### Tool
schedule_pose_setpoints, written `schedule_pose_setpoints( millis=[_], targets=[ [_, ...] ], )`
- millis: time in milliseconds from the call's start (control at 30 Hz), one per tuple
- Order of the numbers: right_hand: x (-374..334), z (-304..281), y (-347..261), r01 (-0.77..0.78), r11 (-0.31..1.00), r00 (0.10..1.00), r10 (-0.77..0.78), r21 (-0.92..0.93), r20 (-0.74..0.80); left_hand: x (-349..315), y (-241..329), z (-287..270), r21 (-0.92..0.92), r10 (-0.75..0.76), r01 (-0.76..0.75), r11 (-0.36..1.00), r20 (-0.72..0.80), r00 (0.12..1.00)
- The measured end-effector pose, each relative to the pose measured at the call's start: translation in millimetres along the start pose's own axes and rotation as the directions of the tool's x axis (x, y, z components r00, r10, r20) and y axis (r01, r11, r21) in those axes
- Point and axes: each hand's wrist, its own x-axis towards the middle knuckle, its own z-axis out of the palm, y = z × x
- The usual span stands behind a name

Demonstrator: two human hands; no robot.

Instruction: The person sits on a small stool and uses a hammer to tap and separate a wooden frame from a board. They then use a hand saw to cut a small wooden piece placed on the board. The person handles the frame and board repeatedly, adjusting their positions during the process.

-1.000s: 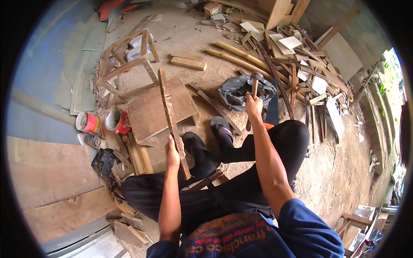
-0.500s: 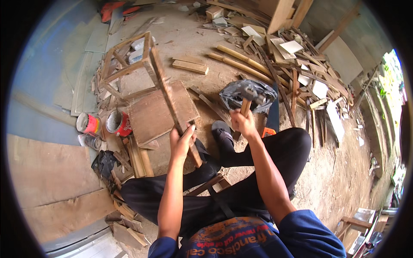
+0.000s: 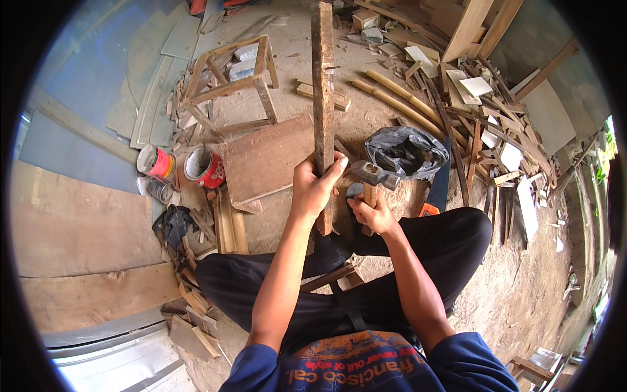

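Note:
My left hand is closed around a long, rough wooden strip, held upright in front of me. A thin nail-like piece juts from its right edge. In my right hand is a claw hammer, gripped by its wooden handle just under the metal head. The head sits close to the strip's right side, apart from it. Beyond my left hand, a flat wooden board lies on the ground.
A wooden frame stands behind the board. Two paint cans are at left. On the right are a black plastic bag, a handsaw with an orange handle, and bamboo poles. Scrap wood is heaped farther right.
The wooden strip has swung from a leftward slant to nearly upright, rising toward me. The hammer has come lower and nearer to the strip. My view has shifted left.

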Motion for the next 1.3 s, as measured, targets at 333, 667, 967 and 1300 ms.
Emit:
schedule_pose_setpoints(
  millis=[333, 667, 967, 1300],
  targets=[
    [0, 6, 1, -0.007, 0.999, 1.0, 0.007, -0.032, 0.006, 1, -17, -8, 0.064, 0.032, -0.03, 0.998, -0.035, 0.999],
    [-1, 5, -11, -0.39, 0.898, 0.908, 0.337, 0.206, 0.25, 1, -32, -34, -0.034, -0.181, 0.181, 0.983, 0.001, 0.984],
    [-2, -5, -27, -0.689, 0.578, 0.7, 0.374, 0.437, 0.609, 1, -57, -75, 0.162, -0.126, 0.111, 0.98, 0.083, 0.989],
    [3, 18, -21, -0.647, 0.507, 0.758, 0.348, 0.57, 0.551, -12, -88, -57, 0.103, 0.081, -0.053, 0.993, -0.284, 0.955]
  ],
)
